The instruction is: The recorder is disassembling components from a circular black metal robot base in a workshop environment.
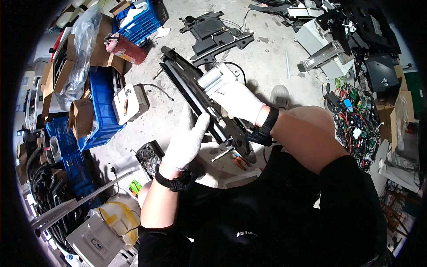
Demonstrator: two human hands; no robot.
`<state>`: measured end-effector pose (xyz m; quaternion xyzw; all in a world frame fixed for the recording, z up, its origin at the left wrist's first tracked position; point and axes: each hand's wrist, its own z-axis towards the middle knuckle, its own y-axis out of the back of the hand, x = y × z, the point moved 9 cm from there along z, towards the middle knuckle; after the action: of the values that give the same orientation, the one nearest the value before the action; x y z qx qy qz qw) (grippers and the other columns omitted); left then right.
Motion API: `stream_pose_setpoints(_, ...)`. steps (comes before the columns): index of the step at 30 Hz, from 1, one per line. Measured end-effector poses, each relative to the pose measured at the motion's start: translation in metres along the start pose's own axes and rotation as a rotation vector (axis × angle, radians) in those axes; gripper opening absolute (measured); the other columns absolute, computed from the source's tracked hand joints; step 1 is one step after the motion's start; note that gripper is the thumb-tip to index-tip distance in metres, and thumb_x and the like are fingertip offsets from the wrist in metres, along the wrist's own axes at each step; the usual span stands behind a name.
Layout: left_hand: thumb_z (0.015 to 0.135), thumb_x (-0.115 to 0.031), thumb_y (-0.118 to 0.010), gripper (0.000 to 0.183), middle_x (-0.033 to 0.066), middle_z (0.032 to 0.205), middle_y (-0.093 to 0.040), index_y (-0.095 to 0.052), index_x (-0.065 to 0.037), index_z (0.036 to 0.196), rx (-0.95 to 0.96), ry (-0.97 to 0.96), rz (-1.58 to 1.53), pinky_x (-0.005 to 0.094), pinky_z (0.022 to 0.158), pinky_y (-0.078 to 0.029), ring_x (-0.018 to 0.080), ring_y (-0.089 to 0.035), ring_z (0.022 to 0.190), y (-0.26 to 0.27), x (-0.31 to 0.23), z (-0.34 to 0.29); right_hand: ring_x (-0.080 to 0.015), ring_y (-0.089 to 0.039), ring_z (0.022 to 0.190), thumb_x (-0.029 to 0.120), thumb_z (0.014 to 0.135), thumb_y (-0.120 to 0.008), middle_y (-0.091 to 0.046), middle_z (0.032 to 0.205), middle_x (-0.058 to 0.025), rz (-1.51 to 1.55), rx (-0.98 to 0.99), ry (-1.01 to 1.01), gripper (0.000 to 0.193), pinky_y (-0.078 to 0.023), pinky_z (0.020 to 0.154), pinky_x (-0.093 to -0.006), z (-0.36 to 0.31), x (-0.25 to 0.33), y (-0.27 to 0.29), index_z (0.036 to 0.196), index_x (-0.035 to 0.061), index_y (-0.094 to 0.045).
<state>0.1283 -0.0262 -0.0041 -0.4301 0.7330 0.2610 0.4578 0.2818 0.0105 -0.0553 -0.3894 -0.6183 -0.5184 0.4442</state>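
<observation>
My left hand (pixel 186 139), in a white glove, grips the near left side of a long black machine assembly (pixel 183 83) with a shiny bar along it. Its thumb lies on the face and the other fingers go behind the edge. The assembly is held tilted above the floor. My right hand (pixel 238 100), also gloved, is closed around a silver metal block (pixel 216 78) with a rounded, motor-like body, against the assembly's right side. Whether the block is fixed to the assembly, I cannot tell. The right fingertips are partly hidden.
Beyond the hands lies a flat black plastic frame (pixel 209 33). Blue crates (pixel 98 104) and a red cylinder (pixel 126 49) stand at left. Tangled wires and circuit boards (pixel 356 118) pile up at right. Orange-handled pliers (pixel 240 163) rest near my legs.
</observation>
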Motion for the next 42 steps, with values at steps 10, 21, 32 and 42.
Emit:
stream_pose_setpoints(10, 0.105, -0.023, -0.056, 0.057, 0.01, 0.124, -0.062, -0.033, -0.005, 0.155, -0.033, -0.042, 0.045, 0.0274, 0.072, -0.058, 0.0141, -0.063, 0.101, 0.007, -0.003, -0.005, -0.0178, -0.07, 0.063, 0.023, 0.105, -0.052, -0.07, 0.077, -0.0102, 0.545, 0.109, -0.43, 0.03, -0.055, 0.053, -0.0306, -0.022, -0.022, -0.02, 0.102, -0.0015, -0.069)
stream_pose_setpoints(21, 0.104, -0.026, -0.059, 0.059, 0.0115, 0.132, -0.059, -0.038, -0.003, 0.153, -0.077, -0.041, 0.002, 0.0298, 0.077, -0.056, 0.0169, -0.061, 0.106, 0.014, 0.005, -0.009, -0.0315, -0.071, 0.081, 0.027, 0.102, -0.054, -0.071, 0.086, -0.0202, 0.207, 0.12, -0.28, 0.034, -0.054, 0.076, -0.0398, -0.015, -0.019, -0.018, 0.097, -0.0021, -0.071)
stream_pose_setpoints(32, 0.104, -0.02, -0.058, 0.06, 0.0112, 0.136, -0.056, -0.033, -0.003, 0.155, -0.057, -0.002, -0.016, 0.0289, 0.085, -0.053, 0.0172, -0.058, 0.112, 0.012, 0.005, -0.012, -0.0171, -0.07, 0.061, 0.018, 0.102, -0.06, -0.072, 0.086, -0.0117, 0.51, 0.069, -0.261, 0.027, -0.055, 0.049, -0.0263, -0.011, -0.006, -0.016, 0.111, -0.0068, -0.067)
stream_pose_setpoints(42, 0.104, -0.022, -0.058, 0.061, 0.0075, 0.127, -0.06, -0.033, -0.004, 0.156, -0.07, 0.012, -0.057, 0.0276, 0.078, -0.052, 0.0129, -0.059, 0.1, 0.014, 0.009, -0.013, -0.0164, -0.07, 0.062, 0.02, 0.103, -0.059, -0.072, 0.091, -0.0115, 0.781, 0.097, -0.423, 0.028, -0.055, 0.05, -0.0272, -0.014, -0.025, -0.029, 0.113, -0.0047, -0.068)
